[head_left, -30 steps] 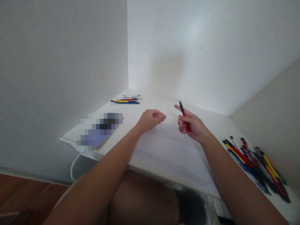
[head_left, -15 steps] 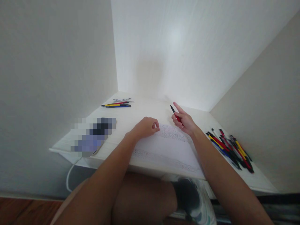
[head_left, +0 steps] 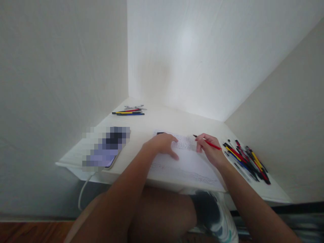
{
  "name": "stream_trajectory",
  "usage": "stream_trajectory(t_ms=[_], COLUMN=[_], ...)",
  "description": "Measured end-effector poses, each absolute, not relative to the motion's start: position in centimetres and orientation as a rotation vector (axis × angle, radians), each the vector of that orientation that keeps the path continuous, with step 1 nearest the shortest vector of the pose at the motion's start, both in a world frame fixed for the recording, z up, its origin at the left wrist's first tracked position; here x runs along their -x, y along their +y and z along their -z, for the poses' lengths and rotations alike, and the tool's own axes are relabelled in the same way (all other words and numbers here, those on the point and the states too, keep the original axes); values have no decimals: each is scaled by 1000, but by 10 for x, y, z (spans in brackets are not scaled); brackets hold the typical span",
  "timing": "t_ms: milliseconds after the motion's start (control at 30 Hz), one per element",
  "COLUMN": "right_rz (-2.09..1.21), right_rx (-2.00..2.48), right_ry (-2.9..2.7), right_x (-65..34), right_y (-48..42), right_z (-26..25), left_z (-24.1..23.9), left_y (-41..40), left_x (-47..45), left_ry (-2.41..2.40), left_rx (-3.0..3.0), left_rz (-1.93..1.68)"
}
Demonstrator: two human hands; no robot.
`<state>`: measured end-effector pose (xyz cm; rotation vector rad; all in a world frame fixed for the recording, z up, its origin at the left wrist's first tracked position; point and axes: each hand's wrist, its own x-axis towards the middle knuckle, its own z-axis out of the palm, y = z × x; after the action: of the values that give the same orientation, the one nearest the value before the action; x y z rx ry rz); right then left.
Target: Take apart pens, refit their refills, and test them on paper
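A white sheet of paper point(head_left: 188, 162) with lines of handwriting lies on the white table point(head_left: 157, 121) in front of me. My left hand point(head_left: 162, 144) rests flat on the sheet's upper left part, fingers spread. My right hand point(head_left: 211, 152) pinches a red pen point(head_left: 208, 143) in a writing grip, its black tip down on the paper near the top. A small dark object point(head_left: 160, 133), possibly a pen cap, peeks out just beyond my left hand.
A heap of red, yellow, blue and black pens point(head_left: 245, 160) lies at the table's right. A few more pens point(head_left: 129, 112) lie at the far left corner. A blurred phone-like object point(head_left: 106, 146) with a white cable point(head_left: 82, 195) sits at the left edge. Walls enclose the table.
My right hand has dropped from a raised pose, turning the pen's tip down onto the paper. My left hand has uncurled and now lies flat on the sheet.
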<state>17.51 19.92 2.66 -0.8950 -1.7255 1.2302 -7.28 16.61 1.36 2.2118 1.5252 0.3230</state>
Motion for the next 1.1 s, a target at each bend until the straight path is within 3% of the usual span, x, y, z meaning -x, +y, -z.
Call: stream_trajectory(t_ms=[233,667,933,1100], right_rz=[-1664,-1200,-1326,-1202], right_rx=[912,939,894,994], right_ry=[-1470,-1481,-1908,-1979], right_x=[-174,-179,-171,-166], right_y=[206,227,207,201], right_z=[-9,-6,-1,0], left_z=[-21,-30,-33,-39], left_y=[164,162,159,157], left_x=[75,82,80,79], left_ry=[1549,1616,1625,1643], left_rx=[-2185,-2098,-2092,-2070], left_rz=[-252,-215,-147,-99])
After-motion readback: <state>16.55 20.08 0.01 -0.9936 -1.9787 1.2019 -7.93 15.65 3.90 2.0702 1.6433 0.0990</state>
